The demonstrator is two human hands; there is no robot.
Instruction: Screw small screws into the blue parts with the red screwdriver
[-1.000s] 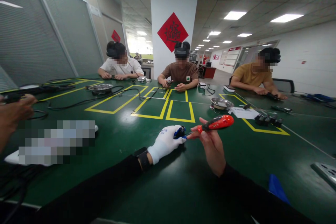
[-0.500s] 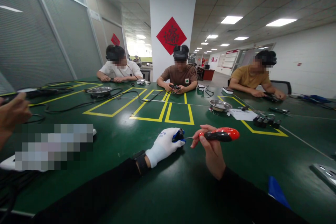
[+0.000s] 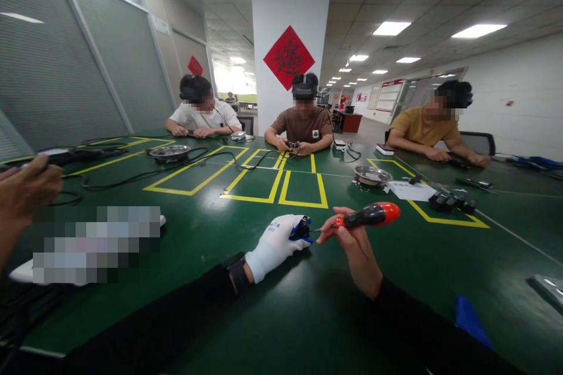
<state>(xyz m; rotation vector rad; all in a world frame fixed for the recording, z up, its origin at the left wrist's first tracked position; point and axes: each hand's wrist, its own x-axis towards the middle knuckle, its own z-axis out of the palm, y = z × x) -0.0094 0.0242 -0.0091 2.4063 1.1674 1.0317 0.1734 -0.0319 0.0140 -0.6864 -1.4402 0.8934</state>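
**Red-and-black screwdriver [image 3: 370, 215] meets a small black part [image 3: 302, 227] between two hands**

The bare right hand [image 3: 357, 252] grasps the screwdriver where handle meets shaft, its fingers bent around that end. The left hand [image 3: 275, 246], in a white glove with blue on the palm side, is closed around the black part.

The screwdriver's thick handle is glossy red at its rounded butt, black along the middle, and red again at the collar by the fingers. It points rightward and slightly up from the grip. The thin metal shaft runs left to the black part; whether its tip is seated there cannot be made out. The part's shiny, rounded end stands up out of the glove, which hides the rest.

Beneath both hands lies the green tabletop [image 3: 281, 328]. Just beyond the grip is yellow tape [image 3: 303, 204]. Farther out to the right are a metal bowl [image 3: 373, 183], a white sheet [image 3: 413, 190] and a cluster of black pieces [image 3: 448, 204].
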